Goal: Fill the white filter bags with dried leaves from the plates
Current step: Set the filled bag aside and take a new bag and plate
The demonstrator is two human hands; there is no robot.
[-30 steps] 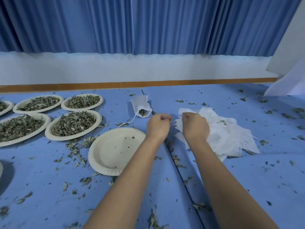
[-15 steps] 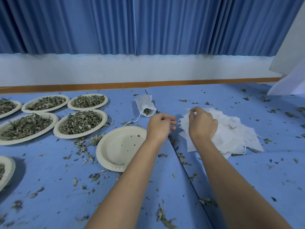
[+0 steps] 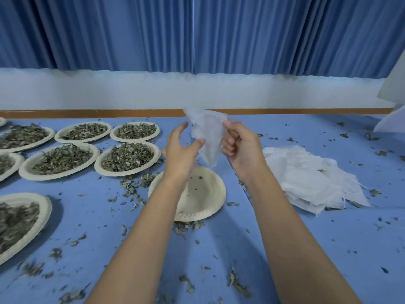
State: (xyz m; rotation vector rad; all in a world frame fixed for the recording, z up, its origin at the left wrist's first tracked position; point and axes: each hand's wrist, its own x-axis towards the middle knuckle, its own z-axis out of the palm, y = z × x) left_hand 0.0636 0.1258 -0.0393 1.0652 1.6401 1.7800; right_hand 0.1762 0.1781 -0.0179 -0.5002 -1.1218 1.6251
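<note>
My right hand point(image 3: 240, 145) pinches the upper edge of a white filter bag point(image 3: 208, 133) and holds it in the air above the table. My left hand point(image 3: 182, 148) is beside the bag with fingers spread, its fingertips touching the bag's left side. Below the hands lies a nearly bare paper plate point(image 3: 203, 194). Several paper plates of dried leaves point(image 3: 127, 157) stand to the left. A pile of white filter bags point(image 3: 306, 178) lies to the right.
The blue table point(image 3: 328, 238) is strewn with loose leaf bits. More leaf plates sit at the left edge, one point(image 3: 19, 220) near the front. A wooden strip point(image 3: 87, 113) and a white wall bound the far side. White sheets point(image 3: 392, 121) hang at far right.
My right hand has lifted one bag off the pile and raised it. My left hand has opened and come up to the bag's side. The view has shifted right, and the partly filled bag is hidden.
</note>
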